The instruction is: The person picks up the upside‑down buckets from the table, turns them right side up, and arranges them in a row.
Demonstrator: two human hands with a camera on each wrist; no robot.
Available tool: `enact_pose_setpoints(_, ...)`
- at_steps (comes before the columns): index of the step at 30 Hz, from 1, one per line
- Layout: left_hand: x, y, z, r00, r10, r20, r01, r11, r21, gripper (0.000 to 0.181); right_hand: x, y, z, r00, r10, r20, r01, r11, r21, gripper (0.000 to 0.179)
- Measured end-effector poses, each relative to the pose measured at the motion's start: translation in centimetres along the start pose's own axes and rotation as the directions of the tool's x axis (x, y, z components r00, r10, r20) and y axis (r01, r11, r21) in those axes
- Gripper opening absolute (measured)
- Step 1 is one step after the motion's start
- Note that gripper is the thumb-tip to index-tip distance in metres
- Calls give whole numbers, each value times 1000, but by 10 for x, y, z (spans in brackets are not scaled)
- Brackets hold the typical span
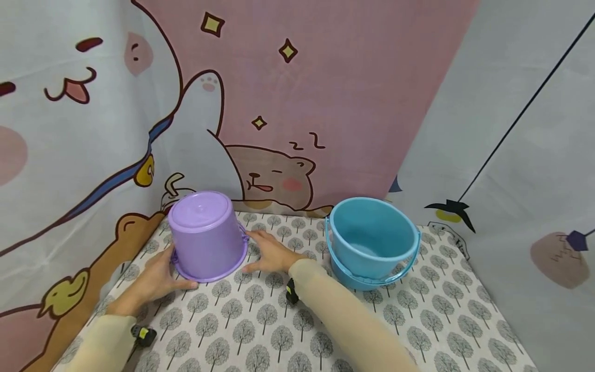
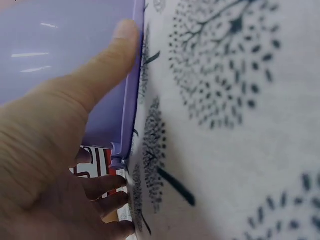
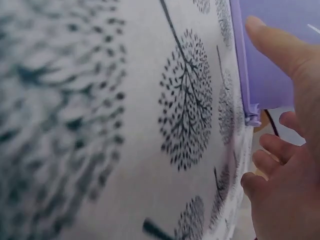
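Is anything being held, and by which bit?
Nothing is clearly held. The left hand and right hand are spread on either side of the upside-down round purple plastic bucket; whether they touch it, I can't tell.

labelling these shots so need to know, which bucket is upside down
The purple bucket, between the left hand and the right hand: its base faces up, whereas the blue bucket has its open mouth up.

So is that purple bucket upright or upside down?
Upside down: the purple bucket has its closed base facing up and its wider rim down toward the tree-print tablecloth.
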State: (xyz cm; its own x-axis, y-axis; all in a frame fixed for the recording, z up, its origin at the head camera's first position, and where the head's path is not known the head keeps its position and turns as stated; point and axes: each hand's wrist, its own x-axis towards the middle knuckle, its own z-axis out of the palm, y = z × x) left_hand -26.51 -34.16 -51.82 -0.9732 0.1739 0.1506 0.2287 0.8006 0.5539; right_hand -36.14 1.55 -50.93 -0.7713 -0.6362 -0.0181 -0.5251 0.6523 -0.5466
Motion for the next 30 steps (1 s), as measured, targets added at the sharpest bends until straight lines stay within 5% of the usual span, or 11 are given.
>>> enact_pose_setpoints(15,6,-1,7,1000,13,-25,-14,999,-31,149,24,4,11,1000,-8,-2,8,999,34,131)
enact_pose_setpoints(30,5,13,9,998,-11,-68,19,992,121,156,20,3,12,999,36,-6,-36,999,-5,140)
